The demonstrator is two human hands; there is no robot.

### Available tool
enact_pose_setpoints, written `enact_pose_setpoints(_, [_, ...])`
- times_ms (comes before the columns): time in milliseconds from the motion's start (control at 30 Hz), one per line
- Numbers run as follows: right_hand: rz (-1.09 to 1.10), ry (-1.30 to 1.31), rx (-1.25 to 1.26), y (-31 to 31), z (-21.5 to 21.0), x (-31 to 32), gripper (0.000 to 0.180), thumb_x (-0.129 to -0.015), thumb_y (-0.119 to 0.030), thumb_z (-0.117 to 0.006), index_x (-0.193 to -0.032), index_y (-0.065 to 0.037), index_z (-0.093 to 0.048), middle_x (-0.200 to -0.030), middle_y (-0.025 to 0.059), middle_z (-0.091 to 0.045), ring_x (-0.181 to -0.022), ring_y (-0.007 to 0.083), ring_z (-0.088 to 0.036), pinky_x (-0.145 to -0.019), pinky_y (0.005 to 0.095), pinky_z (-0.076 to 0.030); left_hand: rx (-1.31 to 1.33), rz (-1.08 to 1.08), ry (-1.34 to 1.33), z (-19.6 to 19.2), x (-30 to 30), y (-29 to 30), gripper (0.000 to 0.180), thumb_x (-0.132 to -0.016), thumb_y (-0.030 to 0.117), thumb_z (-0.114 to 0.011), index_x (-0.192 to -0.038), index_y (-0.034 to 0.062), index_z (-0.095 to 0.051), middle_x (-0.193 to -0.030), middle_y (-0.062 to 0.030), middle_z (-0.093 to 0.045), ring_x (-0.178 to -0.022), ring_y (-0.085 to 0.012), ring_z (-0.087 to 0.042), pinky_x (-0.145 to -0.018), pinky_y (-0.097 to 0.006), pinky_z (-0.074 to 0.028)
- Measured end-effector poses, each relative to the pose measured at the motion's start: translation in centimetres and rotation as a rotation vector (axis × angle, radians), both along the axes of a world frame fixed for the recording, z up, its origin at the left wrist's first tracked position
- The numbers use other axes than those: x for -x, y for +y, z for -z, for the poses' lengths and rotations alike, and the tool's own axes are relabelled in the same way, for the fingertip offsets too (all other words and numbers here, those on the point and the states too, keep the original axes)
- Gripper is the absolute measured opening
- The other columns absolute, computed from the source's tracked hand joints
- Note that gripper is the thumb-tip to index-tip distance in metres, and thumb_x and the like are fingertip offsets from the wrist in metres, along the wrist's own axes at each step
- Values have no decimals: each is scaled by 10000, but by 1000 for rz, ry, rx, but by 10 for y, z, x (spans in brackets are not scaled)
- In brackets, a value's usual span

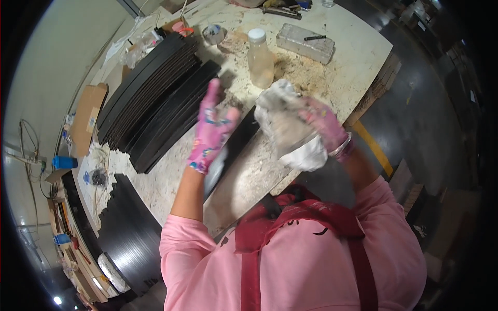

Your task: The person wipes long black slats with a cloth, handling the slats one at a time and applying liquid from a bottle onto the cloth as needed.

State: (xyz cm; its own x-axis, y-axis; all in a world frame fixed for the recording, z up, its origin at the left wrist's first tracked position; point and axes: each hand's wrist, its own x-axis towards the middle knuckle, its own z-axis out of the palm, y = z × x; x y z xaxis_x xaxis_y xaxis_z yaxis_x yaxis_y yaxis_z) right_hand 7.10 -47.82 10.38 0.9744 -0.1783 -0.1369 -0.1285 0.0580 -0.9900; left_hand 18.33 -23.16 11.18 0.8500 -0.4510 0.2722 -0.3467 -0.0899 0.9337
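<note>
My left hand [212, 127], in a pink patterned glove, is raised over the table with its fingers stretched and the thumb apart. It holds nothing. Beneath it a flat black strip [241, 136] lies slantwise on the worktable, with a pale whitish thing [215, 171] partly hidden beside my left wrist. My right hand [324, 124], gloved alike and slightly blurred, grips a crumpled white cloth [282, 122] that hangs over the strip's right side. A stack of long black strips [155, 83] lies just left of my left hand.
Beyond the cloth stand a capped bottle [260, 59] of cloudy liquid and a grey block [305, 44] with a small dark piece on top. More black strips [129, 228] lie at lower left. A cardboard piece [88, 119] leans at the left. The worktable's edge [358, 106] runs along the right.
</note>
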Motion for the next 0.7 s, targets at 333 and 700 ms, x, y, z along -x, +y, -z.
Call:
enact_pose_setpoints(333, [-14,-242,-422,-22,112,-5,479,-842,-212,-696,-1247,-22,-524,-1146,46,-591,-1034,153,-559,-907,296,-458,763,173,1166,29,33,-102,225,-950,226,-592,-1088,51,-620,-940,2,-640,-771,-118,-608,-705,-284,-526])
enact_pose_setpoints(700, [101,50,-646,-31,16,-32,406,-916,3,-525,-1319,-31,-495,-1097,110,-658,-948,208,-664,-865,335,-534,-60,-85,141,44,-70,-49,455,-871,73,-661,-1300,42,-511,-1141,-79,-601,-991,-183,-587,-909,-306,-471])
